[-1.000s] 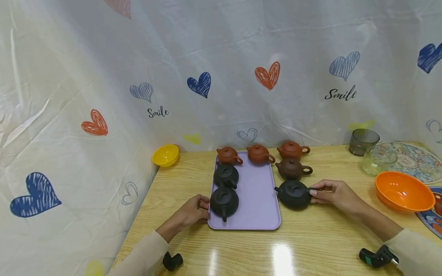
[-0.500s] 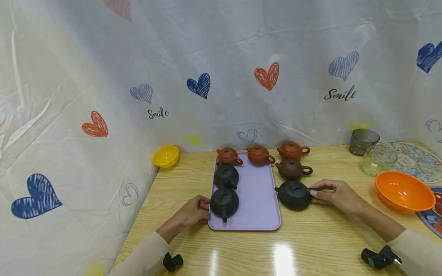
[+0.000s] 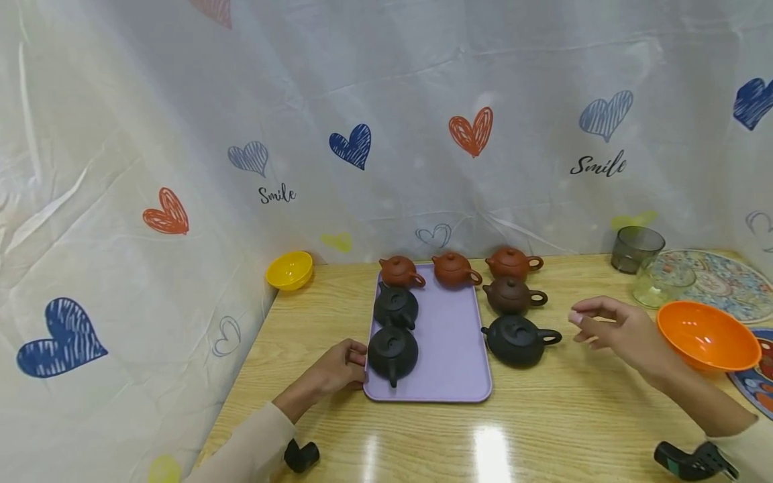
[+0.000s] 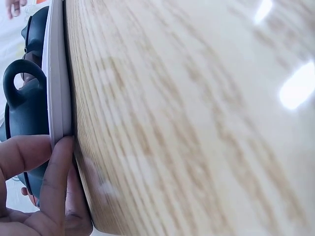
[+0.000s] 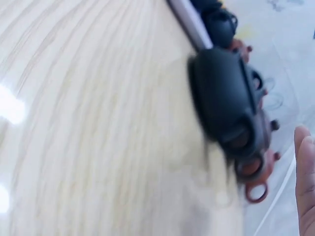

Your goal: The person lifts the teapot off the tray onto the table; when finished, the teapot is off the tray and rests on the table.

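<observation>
In the head view a lilac tray (image 3: 449, 349) carries two black teapots (image 3: 392, 352) along its left side and two reddish-brown teapots (image 3: 453, 270) at its far end. My left hand (image 3: 338, 367) pinches the tray's left edge, with fingertips (image 4: 63, 147) on the rim in the left wrist view. Right of the tray, on the table, a flat black teapot (image 3: 515, 341) stands, handle to the right. My right hand (image 3: 628, 335) hovers to the right of that handle, apart from it, fingers loosely bent and holding nothing.
Behind the flat black teapot stand a dark brown teapot (image 3: 509, 296) and a reddish-brown teapot (image 3: 508, 263). An orange bowl (image 3: 706, 335), a grey glass (image 3: 637, 249), a clear glass (image 3: 663, 282) and a patterned mat (image 3: 731, 288) lie right. A yellow bowl (image 3: 290, 271) sits back left.
My right hand has let go of the flat black teapot's handle and moved away to the right. The teapot stays put. My left hand has not moved.
</observation>
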{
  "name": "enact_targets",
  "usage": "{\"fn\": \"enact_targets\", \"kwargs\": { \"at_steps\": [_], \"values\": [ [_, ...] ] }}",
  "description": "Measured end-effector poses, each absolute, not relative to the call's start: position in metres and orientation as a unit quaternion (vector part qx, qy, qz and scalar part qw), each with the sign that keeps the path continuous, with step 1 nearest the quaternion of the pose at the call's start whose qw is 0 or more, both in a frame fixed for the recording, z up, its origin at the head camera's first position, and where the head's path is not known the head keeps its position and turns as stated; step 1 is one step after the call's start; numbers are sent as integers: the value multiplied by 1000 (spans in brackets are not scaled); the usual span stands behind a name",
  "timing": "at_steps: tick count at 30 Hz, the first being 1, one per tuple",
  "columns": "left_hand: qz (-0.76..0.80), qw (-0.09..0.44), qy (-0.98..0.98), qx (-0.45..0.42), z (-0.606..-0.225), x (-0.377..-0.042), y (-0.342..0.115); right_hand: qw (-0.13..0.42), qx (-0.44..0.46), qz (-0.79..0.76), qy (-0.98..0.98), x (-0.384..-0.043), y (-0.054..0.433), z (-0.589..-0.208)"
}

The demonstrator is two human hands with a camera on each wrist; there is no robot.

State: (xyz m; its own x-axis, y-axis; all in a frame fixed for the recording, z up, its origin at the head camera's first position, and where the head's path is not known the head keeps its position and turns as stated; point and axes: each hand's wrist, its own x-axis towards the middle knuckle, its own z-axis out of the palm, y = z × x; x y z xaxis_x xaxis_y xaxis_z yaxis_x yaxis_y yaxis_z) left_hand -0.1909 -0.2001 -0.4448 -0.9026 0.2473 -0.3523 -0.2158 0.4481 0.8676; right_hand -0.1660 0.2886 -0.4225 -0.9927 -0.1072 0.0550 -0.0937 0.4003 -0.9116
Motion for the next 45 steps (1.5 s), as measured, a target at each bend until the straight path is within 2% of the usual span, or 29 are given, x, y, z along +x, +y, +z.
{"fn": "enact_targets", "kwargs": {
  "at_steps": [7,18,30,45],
  "values": [
    [523,222,823,10,-444,-192,-202,-1,-117,-556,823,-161,250,-401],
    [526,216,823,8,-445,-193,-201,102,-127,-592,789,-172,164,-402],
    [535,214,817,5,-443,-193,-197,162,-83,-605,775,-188,85,-425],
    [529,211,822,6,-445,-189,-196,168,-61,-534,826,-182,31,-445]
  ]
}}
